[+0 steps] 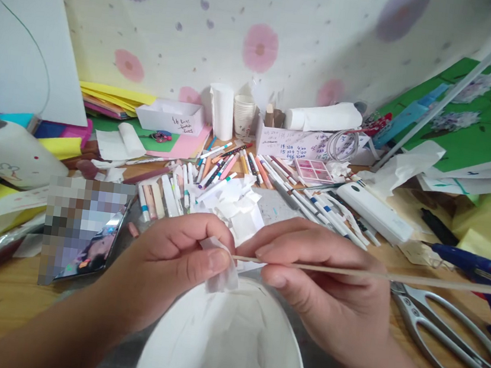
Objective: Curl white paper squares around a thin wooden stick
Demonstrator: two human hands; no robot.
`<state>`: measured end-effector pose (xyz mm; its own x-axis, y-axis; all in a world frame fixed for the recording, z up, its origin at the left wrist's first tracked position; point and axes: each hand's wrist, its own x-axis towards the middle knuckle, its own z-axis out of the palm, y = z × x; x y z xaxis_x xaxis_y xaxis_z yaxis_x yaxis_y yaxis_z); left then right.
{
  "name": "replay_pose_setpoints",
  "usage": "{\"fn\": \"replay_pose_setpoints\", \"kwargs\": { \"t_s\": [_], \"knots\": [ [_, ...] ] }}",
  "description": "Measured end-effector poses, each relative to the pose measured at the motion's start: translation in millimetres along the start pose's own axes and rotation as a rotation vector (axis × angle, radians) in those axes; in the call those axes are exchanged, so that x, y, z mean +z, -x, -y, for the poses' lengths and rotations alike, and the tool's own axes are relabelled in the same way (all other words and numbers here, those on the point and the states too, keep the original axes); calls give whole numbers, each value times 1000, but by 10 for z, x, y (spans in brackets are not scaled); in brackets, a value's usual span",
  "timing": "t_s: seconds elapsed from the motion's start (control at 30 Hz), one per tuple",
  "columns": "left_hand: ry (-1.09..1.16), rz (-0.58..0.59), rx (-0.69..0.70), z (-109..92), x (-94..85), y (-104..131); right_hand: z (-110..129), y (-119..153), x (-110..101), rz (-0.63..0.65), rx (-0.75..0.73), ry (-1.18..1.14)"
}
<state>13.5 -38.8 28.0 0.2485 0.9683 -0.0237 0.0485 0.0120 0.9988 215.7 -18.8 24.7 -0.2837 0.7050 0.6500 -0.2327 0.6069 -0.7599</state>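
Note:
My left hand point(182, 260) pinches a small piece of thin white paper point(223, 277) around the left tip of a thin pale stick point(439, 283). My right hand point(327, 278) holds the same stick between thumb and fingers, and its long end runs out past the right edge of the view. Below both hands stands a white oval container point(154, 346) with thin white paper inside. Behind my fingers lies a heap of white paper scraps point(242, 213).
Many markers point(225, 166) lie across the table's middle. On the right are metal scissors point(446, 334) and a blue glue gun point(469, 259). A phone point(97, 255) leans at the left near a white kettle point(12, 149). Paper cups point(244, 115) stand at the back.

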Motion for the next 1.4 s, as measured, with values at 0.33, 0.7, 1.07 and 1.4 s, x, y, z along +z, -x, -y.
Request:
{"fn": "replay_pose_setpoints", "kwargs": {
  "t_s": [0.33, 0.7, 1.07, 1.4],
  "knots": [
    [4, 40, 3, -21, -19, 3, -4, 19, 10, -9, 5, -23],
    [38, 36, -10, -43, 3, -5, -8, 3, 22, -5, 3, -7],
    [58, 56, -39, -55, -20, -9, 5, 14, 5, 4, 15, -11],
    [84, 48, -32, -61, 34, -5, 2, 11, -2, 3, 10, -15]
  ]
}}
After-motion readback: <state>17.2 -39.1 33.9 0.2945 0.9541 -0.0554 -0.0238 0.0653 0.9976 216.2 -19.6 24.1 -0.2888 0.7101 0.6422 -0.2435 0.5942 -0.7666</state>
